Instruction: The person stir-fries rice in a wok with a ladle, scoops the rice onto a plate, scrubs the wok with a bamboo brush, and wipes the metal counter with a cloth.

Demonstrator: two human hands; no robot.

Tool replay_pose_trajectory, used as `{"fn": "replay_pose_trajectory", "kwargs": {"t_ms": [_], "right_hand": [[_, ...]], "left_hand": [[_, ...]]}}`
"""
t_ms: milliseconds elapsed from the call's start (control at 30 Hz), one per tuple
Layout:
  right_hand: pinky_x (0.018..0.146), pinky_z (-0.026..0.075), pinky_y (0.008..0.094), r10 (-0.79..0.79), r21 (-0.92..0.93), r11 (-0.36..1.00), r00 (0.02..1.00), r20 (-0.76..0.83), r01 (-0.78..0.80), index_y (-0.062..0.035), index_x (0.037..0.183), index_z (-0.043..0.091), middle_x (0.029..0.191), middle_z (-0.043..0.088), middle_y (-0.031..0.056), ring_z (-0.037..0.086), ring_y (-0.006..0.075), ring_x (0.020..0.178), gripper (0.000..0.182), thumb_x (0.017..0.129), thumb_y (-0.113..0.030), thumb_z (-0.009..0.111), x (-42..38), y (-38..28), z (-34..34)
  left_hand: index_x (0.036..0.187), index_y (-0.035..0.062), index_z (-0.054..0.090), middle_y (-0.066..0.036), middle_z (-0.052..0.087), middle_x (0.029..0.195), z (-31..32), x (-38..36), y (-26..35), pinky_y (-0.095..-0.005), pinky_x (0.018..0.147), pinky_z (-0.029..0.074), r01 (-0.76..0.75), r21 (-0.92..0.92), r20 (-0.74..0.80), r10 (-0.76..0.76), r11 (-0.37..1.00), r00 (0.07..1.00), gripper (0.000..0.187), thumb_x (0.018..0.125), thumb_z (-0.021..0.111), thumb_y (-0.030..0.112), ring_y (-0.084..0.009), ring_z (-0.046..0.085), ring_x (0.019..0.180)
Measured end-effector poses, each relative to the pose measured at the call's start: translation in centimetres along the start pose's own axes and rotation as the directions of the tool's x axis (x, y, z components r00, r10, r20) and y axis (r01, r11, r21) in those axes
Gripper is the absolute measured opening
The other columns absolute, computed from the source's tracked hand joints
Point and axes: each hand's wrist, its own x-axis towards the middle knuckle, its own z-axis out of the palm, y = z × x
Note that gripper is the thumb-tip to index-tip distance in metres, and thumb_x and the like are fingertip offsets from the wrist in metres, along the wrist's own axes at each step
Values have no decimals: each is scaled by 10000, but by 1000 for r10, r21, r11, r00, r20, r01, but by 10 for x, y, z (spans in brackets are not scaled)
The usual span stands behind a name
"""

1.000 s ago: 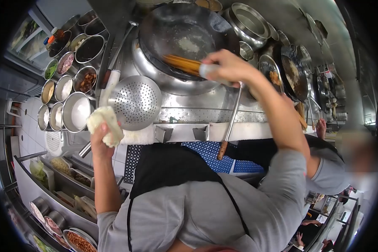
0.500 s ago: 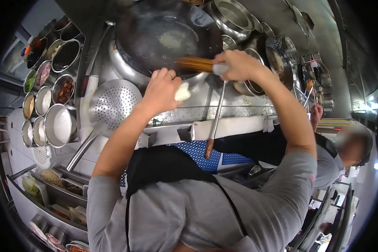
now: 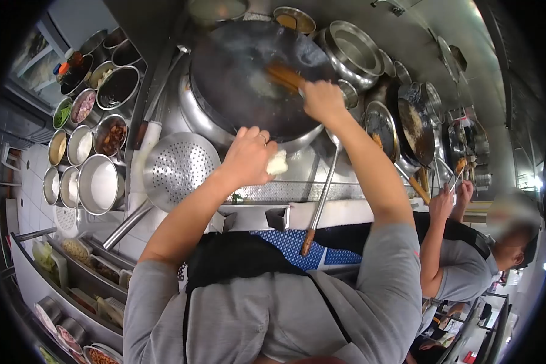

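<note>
A large dark wok (image 3: 224,85) sits on the burner in front of me, with some cloudy water in its bottom. My right hand (image 3: 324,103) is closed around the end of a bamboo wok brush (image 3: 285,77), whose blurred bristles are down inside the wok. At the near rim, my left hand (image 3: 247,156) grips a folded white cloth (image 3: 277,162), its fingers curled towards the edge of the wok. A ladle (image 3: 324,194) with a wooden handle end lies to the right of the cloth. Left of my left hand rests a perforated strainer (image 3: 179,170).
Metal pots of ingredients, including a white-filled pot (image 3: 100,185), crowd the left side. Stacked steel bowls (image 3: 353,51) stand behind the wok at right. A second wok (image 3: 415,124) sits farther right, where a co-worker (image 3: 473,249) stands holding a utensil.
My right hand and the brush have moved from the near rim up and deeper into the wok. The camera view has shifted slightly. The co-worker's hands now show more fully.
</note>
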Motion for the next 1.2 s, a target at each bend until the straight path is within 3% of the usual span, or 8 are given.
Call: {"fn": "replay_pose_trajectory", "kwargs": {"t_ms": [167, 300, 400, 567, 833, 1033, 1133, 1200], "right_hand": [[891, 548, 449, 241, 37, 968, 963, 118, -247, -57, 1084, 671, 1057, 705, 200, 670, 363, 1052, 314, 799, -183, 706, 8, 32, 13], [956, 513, 440, 330, 534, 790, 943, 46, -302, -32, 1097, 696, 1120, 683, 226, 642, 358, 1109, 351, 832, -254, 638, 110, -9, 7], [941, 525, 422, 340, 540, 787, 940, 26, -299, -45, 1087, 701, 1116, 690, 212, 649, 368, 1094, 326, 824, -232, 653, 98, -63, -5], [933, 529, 427, 12, 324, 945, 997, 73, -36, -27, 1114, 678, 1117, 683, 230, 663, 381, 1061, 361, 803, -210, 674, 19, -78, 8], [943, 527, 409, 347, 446, 823, 933, 94, -351, -73, 1116, 701, 1119, 697, 190, 661, 341, 1088, 381, 758, -205, 693, 83, -82, -2], [935, 522, 422, -47, 479, 878, 997, 66, 9, -131, 1155, 709, 1085, 698, 212, 670, 372, 1032, 450, 712, -212, 712, -26, -83, -13], [891, 515, 386, -119, 520, 853, 959, 257, -34, -106, 1208, 689, 1033, 712, 205, 698, 320, 944, 549, 696, -290, 762, -65, -26, -44], [924, 516, 401, -107, 315, 949, 950, 295, 9, -91, 1217, 680, 1047, 711, 205, 690, 329, 997, 547, 699, -247, 766, -87, 7, -69]], "left_hand": [[899, 62, 682, -97, 581, 933, 9, -1, -7, -401, 854, 375, -2, -80, -27, 0, 997, 1000, 471, 534, 828, 321, -279, 512, 964], [880, 67, 674, -99, 580, 930, 9, -1, -6, -406, 850, 377, -7, -62, -26, 5, 998, 1000, 436, 548, 815, 312, -281, 513, 959], [847, 60, 669, -106, 588, 901, 5, -1, -1, -409, 825, 387, -8, -23, -50, 7, 1000, 999, 391, 577, 791, 314, -285, 532, 933], [843, 35, 707, -133, 638, 895, -8, 4, 10, -389, 835, 393, 49, 39, 33, -50, 998, 998, 379, 601, 783, 315, -285, 567, 936], [875, 56, 685, -103, 591, 949, -2, -2, -3, -393, 850, 382, 11, -72, 15, -10, 997, 1000, 407, 565, 776, 304, -274, 522, 987], [940, 37, 709, -127, 590, 1010, -4, -7, -1, -398, 926, 374, -33, -25, 62, 34, 999, 997, 451, 571, 787, 283, -290, 512, 1036], [895, 18, 719, -142, 577, 1054, -9, -6, 5, -393, 950, 373, -5, 11, 111, 3, 1000, 994, 408, 578, 786, 265, -293, 501, 1064], [857, 8, 730, -136, 580, 1064, -5, -7, 1, -385, 959, 377, -6, -31, 49, 8, 1000, 999, 359, 586, 774, 239, -287, 500, 1075]]}}
